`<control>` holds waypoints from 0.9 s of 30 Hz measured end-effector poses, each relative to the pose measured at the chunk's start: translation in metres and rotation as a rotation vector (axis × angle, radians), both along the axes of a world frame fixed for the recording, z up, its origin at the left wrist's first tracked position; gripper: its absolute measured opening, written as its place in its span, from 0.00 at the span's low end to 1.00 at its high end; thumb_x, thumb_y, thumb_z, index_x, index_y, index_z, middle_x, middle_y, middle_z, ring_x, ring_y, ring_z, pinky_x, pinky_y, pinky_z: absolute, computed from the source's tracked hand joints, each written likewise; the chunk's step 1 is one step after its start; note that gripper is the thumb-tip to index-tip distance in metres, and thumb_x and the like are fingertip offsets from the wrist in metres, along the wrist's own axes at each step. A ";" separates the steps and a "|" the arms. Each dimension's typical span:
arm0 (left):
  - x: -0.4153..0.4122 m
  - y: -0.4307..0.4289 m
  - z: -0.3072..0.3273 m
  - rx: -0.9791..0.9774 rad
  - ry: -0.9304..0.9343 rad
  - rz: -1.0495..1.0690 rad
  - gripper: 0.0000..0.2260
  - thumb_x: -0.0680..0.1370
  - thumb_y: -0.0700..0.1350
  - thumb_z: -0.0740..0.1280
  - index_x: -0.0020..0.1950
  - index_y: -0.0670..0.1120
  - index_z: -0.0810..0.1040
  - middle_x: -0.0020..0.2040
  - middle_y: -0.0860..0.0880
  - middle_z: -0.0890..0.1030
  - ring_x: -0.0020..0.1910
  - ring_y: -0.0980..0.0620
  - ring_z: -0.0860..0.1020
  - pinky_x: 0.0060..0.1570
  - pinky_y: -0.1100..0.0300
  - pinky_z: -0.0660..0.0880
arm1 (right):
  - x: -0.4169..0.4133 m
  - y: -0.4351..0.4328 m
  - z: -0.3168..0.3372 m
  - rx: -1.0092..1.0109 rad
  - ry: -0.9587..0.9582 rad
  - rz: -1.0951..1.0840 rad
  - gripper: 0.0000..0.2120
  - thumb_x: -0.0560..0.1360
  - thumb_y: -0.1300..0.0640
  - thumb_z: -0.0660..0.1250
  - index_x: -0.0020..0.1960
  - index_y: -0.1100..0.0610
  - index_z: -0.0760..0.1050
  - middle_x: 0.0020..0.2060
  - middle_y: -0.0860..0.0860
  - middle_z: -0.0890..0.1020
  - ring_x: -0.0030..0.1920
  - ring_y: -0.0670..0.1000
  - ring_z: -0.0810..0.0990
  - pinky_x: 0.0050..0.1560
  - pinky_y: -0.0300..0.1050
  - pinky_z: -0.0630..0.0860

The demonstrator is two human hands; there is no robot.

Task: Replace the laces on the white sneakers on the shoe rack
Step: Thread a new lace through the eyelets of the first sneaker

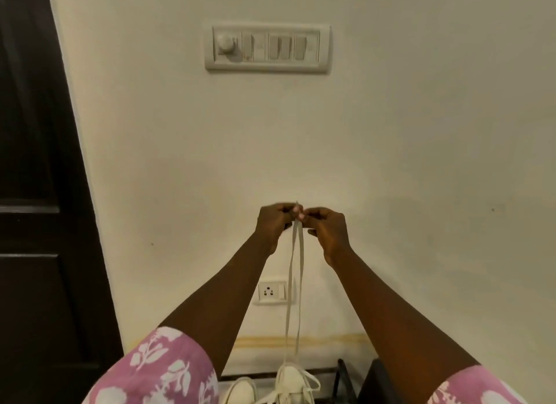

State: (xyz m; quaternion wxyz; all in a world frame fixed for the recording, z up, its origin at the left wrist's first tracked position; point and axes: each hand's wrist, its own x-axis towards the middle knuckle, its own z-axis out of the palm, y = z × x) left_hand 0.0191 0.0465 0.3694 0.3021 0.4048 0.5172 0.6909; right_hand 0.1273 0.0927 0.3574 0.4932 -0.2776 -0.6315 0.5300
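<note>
1. Door [33, 193], dark wood, stands far to the left of both hands and plays no part in the work.
2. Left hand [274, 223] is raised in front of the wall [421, 163], its fingers curled and pinching the top of the lace [293, 283]. Holding it this high likely lets the strands hang straight, so their lengths can be compared.
3. Two pale, flat strands of the lace drop from between the hands to the sneaker [293, 381] directly beneath them. With both strands gathered at one point, the ends are probably being evened before further threading. How many eyelets are already filled cannot be told.
4. A second sneaker [240, 391] sits just left of the first, under the left forearm, with no strand rising from it; it looks to be waiting its turn.
5. Right hand [328, 232] meets the left almost knuckle to knuckle, its fingertips pinching the same lace ends, so each hand can adjust a strand.
6. Shoe rack [343, 373] shows as dark bars below the right forearm, just beside the laced sneaker. The shoes apparently stay on it so the lace can be pulled upward against their weight.
</note>
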 end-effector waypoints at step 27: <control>0.026 0.041 -0.079 0.220 -0.023 0.311 0.06 0.78 0.37 0.63 0.47 0.43 0.80 0.38 0.55 0.79 0.37 0.57 0.74 0.44 0.59 0.74 | 0.013 0.004 -0.362 -0.960 -0.652 -0.219 0.28 0.72 0.52 0.72 0.61 0.70 0.71 0.56 0.64 0.78 0.54 0.59 0.78 0.59 0.52 0.75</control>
